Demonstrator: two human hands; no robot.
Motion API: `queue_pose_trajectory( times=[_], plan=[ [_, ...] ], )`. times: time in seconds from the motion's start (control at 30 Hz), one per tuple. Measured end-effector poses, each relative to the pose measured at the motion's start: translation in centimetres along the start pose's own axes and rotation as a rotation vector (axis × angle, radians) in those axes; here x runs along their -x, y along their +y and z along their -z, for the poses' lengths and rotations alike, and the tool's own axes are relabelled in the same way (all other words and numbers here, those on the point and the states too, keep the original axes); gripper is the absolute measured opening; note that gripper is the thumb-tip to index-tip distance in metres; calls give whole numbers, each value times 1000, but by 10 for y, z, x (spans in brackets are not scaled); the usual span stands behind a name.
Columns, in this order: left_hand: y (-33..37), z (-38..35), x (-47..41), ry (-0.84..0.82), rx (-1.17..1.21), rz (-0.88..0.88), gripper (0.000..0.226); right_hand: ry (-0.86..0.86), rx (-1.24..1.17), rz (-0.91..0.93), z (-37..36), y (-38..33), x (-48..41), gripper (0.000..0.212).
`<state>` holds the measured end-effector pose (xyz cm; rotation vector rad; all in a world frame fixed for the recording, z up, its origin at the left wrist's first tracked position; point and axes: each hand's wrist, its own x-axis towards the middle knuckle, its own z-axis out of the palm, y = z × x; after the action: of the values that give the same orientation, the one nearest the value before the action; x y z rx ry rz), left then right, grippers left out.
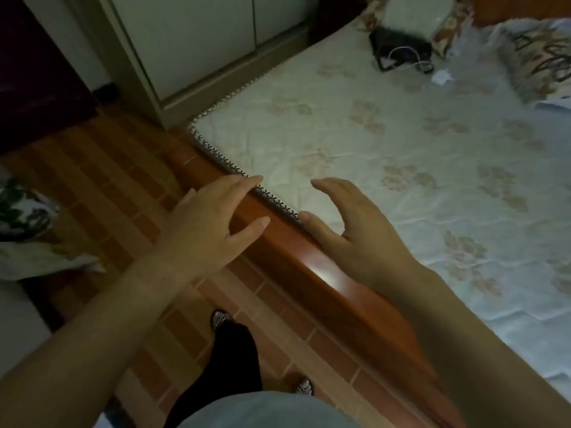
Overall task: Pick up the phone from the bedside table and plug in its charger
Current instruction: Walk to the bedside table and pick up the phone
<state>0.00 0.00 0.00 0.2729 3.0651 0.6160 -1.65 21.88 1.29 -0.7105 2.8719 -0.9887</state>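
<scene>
Phone (401,49), dark, lies far up the bed (401,168) beside a white cable (404,55), well apart from my hands. Left grip (213,217) and right grip (346,223) hang spread, empty. I should step closer before reaching.

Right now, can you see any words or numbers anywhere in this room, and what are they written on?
None can be read.
Mattress cover: only a flower pattern, no writing.
Dark item with a white cable at the far end of the bed: too blurred to show any label.
Patterned pillow: shapes only, no legible letters.
</scene>
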Motion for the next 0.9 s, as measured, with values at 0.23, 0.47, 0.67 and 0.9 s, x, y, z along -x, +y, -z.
queue_pose_trajectory(
  times=[0.23, 0.47, 0.67, 0.9],
  plan=[
    [-110, 27, -18, 78, 136, 227, 61, -144, -18, 40, -73, -53, -121, 55],
    [-223, 67, -5, 154, 179, 377, 63, -209, -57, 189, -149, -125, -220, 49],
    [-299, 104, 3, 215, 155, 518, 67, -252, -80, 296, -196, -180, -289, 41],
    [-383, 140, -32, 244, 129, 525, 64, -309, -91, 352, -236, -213, -380, 50]
  ],
)
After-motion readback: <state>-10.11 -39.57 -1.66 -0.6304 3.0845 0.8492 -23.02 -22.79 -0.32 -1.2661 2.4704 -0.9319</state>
